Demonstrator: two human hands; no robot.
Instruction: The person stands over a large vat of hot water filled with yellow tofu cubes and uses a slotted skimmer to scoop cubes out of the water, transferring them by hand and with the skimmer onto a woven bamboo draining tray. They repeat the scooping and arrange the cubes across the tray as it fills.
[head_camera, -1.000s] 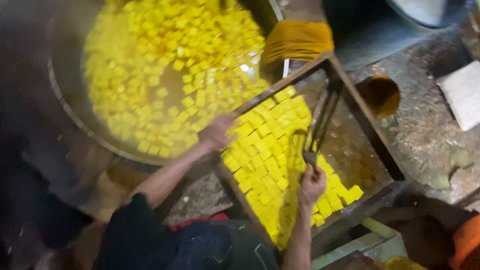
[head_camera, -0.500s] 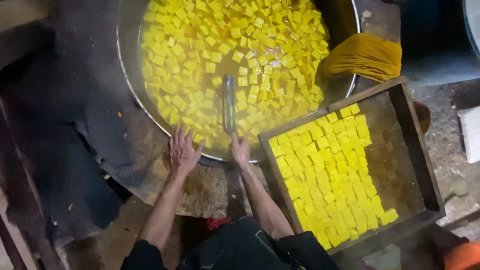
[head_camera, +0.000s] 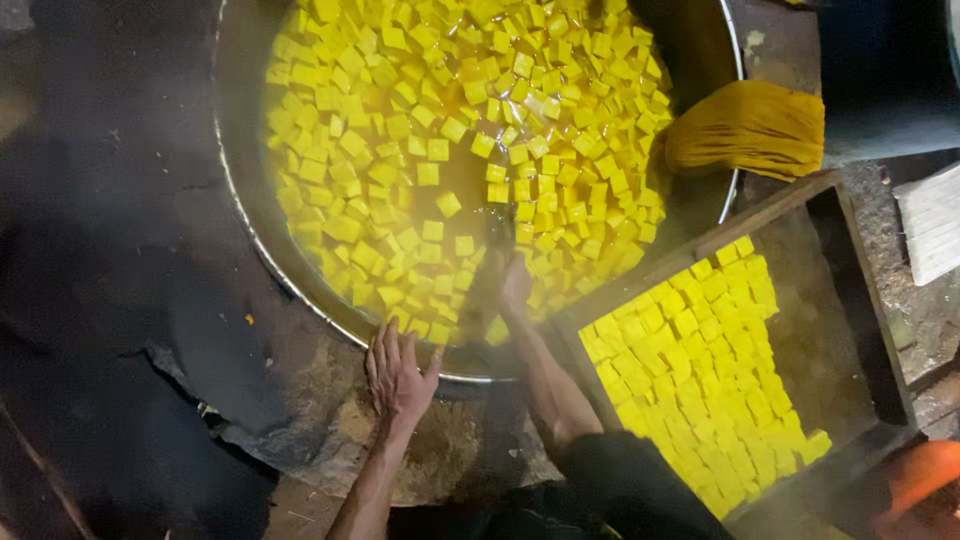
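Observation:
A wide metal pan (head_camera: 232, 210) holds yellow liquid with several yellow cubes (head_camera: 420, 130) floating in it. My left hand (head_camera: 396, 376) rests flat on the pan's near rim, fingers spread and holding nothing. My right hand (head_camera: 514, 287) reaches over the rim into the pan and grips a dark metal tool (head_camera: 497, 236) dipped among the cubes; steam blurs it. To the right stands a wooden tray (head_camera: 800, 200) with yellow cubes (head_camera: 700, 370) packed in rows on its left half.
A folded yellow cloth (head_camera: 748, 128) lies on the pan's right rim, above the tray. The pan sits in a dark, cracked stove surround (head_camera: 130, 330). An orange object (head_camera: 925, 470) shows at the bottom right corner, and a pale slab (head_camera: 935, 225) at the right edge.
My right hand carried the metal tool from the tray over to the pan and dipped it in. My left hand left the tray's edge and settled on the pan's rim.

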